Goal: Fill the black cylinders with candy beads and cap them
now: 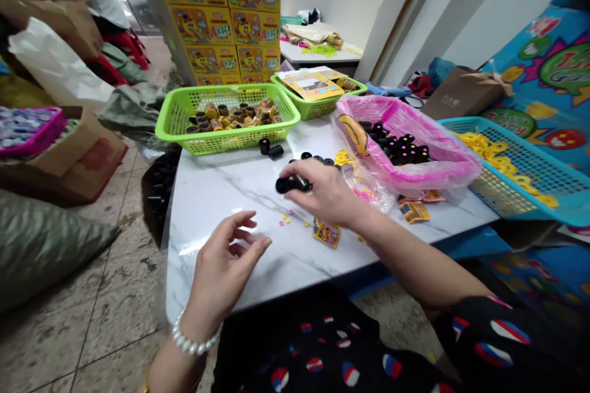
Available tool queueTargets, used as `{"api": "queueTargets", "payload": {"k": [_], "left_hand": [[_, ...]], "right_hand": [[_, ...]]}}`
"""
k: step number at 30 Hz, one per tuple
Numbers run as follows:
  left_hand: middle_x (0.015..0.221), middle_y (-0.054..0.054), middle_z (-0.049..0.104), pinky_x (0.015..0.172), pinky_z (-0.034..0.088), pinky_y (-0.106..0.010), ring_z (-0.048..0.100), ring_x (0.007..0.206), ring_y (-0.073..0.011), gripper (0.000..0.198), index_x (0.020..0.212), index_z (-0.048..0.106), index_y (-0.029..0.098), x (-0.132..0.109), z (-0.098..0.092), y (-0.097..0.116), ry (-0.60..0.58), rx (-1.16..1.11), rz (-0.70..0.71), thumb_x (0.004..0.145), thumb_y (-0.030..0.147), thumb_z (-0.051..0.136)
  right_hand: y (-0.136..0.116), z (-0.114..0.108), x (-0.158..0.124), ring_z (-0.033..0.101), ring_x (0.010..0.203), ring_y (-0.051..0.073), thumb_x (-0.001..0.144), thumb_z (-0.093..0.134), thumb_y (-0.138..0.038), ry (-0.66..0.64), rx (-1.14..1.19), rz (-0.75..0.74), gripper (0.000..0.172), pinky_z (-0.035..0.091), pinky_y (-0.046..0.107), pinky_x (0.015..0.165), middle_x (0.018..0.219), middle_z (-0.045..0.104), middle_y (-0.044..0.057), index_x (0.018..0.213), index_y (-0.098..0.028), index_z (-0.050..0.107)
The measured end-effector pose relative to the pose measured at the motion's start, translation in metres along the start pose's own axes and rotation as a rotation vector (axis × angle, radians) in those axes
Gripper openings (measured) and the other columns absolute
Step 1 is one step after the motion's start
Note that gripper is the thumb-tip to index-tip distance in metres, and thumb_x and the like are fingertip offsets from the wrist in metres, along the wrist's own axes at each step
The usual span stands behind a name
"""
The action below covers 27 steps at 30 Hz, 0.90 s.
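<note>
My right hand [325,191] hovers over the white marble table [221,187] with its fingers closed on a small black cylinder [288,184]. My left hand [225,264], with a pearl bracelet at the wrist, is near the table's front edge; its fingers are loosely curled and apart, holding nothing that I can see. Tiny yellow and pink bits [286,219] lie between the hands, and a small printed sticker packet [327,233] lies below my right hand. More loose black cylinders [271,148] lie further back on the table.
A green basket [221,135] of assembled black and yellow pieces stands at the back. A second green basket [318,104] holds printed cards. A pink basket [415,163] lined with plastic holds black cylinders. A blue basket [530,178] holds yellow rings. Yellow cartons [221,12] are stacked behind.
</note>
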<state>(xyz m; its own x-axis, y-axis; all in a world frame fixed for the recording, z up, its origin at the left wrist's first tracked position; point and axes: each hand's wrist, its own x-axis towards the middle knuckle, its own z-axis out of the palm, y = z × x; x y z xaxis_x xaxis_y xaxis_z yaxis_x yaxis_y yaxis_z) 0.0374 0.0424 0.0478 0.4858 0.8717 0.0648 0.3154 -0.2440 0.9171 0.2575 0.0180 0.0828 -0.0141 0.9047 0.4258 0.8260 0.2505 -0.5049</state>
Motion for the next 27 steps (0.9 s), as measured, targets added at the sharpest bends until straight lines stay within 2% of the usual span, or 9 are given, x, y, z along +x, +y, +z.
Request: {"api": "queueTargets", "payload": {"k": [3,7,10,13,16,19,22,25,27], "left_hand": [[0.114,-0.008,0.064,0.069,0.053,-0.030,0.063,0.084,-0.0166,0.045,0.123,0.057,0.023,0.001,0.002,-0.005,0.033,0.027,0.104,0.082,0.038,0.068],[0.098,-0.004,0.068,0.069,0.051,-0.031,0.060,0.073,-0.0149,0.028,0.110,0.064,0.023,0.000,0.010,-0.014,-0.023,0.214,0.245,0.084,0.031,0.065],[0.096,-0.003,0.068,0.068,0.050,-0.029,0.061,0.078,-0.0162,0.026,0.107,0.062,0.022,-0.004,0.017,-0.014,-0.023,0.240,0.273,0.081,0.023,0.064],[0.094,-0.004,0.066,0.070,0.051,-0.031,0.060,0.080,-0.0180,0.025,0.104,0.059,0.020,-0.006,0.020,-0.013,0.056,0.312,0.272,0.079,0.017,0.063],[0.092,-0.006,0.065,0.079,0.049,-0.036,0.059,0.087,-0.0213,0.019,0.100,0.058,0.019,-0.006,0.020,-0.016,0.085,0.396,0.340,0.082,0.017,0.060],[0.092,-0.006,0.064,0.079,0.048,-0.038,0.058,0.087,-0.0215,0.016,0.101,0.058,0.019,-0.004,0.019,-0.021,0.046,0.389,0.378,0.085,0.020,0.059],[0.093,-0.006,0.065,0.080,0.047,-0.039,0.056,0.088,-0.0223,0.019,0.102,0.059,0.018,-0.002,0.017,-0.025,-0.003,0.376,0.397,0.084,0.023,0.063],[0.094,-0.007,0.065,0.082,0.046,-0.040,0.056,0.089,-0.0229,0.021,0.103,0.060,0.017,-0.002,0.017,-0.027,-0.036,0.369,0.426,0.083,0.024,0.065],[0.095,-0.007,0.065,0.082,0.046,-0.040,0.055,0.090,-0.0227,0.022,0.104,0.060,0.016,-0.002,0.017,-0.029,-0.035,0.359,0.432,0.083,0.023,0.065]], "right_hand": [[-0.027,0.016,-0.029,0.065,0.089,0.015,0.083,0.063,-0.018,-0.093,0.340,0.053,0.025,0.051,0.029,0.084,0.102,0.070,0.001,0.108,-0.022,0.062],[-0.023,0.035,-0.055,0.068,0.091,0.015,0.086,0.058,-0.016,-0.147,0.402,0.144,0.028,0.052,0.032,0.085,0.106,0.071,0.002,0.112,-0.024,0.063],[-0.014,0.034,-0.065,0.068,0.092,0.017,0.087,0.058,-0.016,-0.093,0.290,0.144,0.022,0.052,0.033,0.086,0.102,0.072,0.004,0.106,-0.022,0.067],[-0.008,0.026,-0.072,0.064,0.095,0.021,0.088,0.058,-0.018,-0.010,0.042,0.104,0.014,0.049,0.036,0.087,0.096,0.071,0.007,0.098,-0.020,0.069],[0.001,0.021,-0.078,0.059,0.086,0.023,0.086,0.063,-0.023,-0.009,-0.183,0.165,0.007,0.046,0.038,0.079,0.085,0.068,0.007,0.087,-0.020,0.070],[0.011,0.025,-0.082,0.056,0.083,0.023,0.083,0.068,-0.023,-0.078,-0.232,0.197,0.004,0.044,0.036,0.075,0.081,0.066,0.005,0.082,-0.020,0.068],[0.017,0.030,-0.080,0.056,0.084,0.022,0.086,0.063,-0.019,-0.115,-0.264,0.188,0.009,0.044,0.035,0.077,0.081,0.066,0.006,0.078,-0.018,0.066],[0.013,0.032,-0.073,0.055,0.083,0.023,0.087,0.058,-0.017,-0.111,-0.331,0.174,0.013,0.043,0.036,0.076,0.079,0.064,0.008,0.075,-0.016,0.065],[0.003,0.031,-0.069,0.056,0.080,0.022,0.086,0.057,-0.015,-0.089,-0.270,0.185,0.014,0.044,0.034,0.074,0.077,0.064,0.008,0.075,-0.015,0.065]]}}
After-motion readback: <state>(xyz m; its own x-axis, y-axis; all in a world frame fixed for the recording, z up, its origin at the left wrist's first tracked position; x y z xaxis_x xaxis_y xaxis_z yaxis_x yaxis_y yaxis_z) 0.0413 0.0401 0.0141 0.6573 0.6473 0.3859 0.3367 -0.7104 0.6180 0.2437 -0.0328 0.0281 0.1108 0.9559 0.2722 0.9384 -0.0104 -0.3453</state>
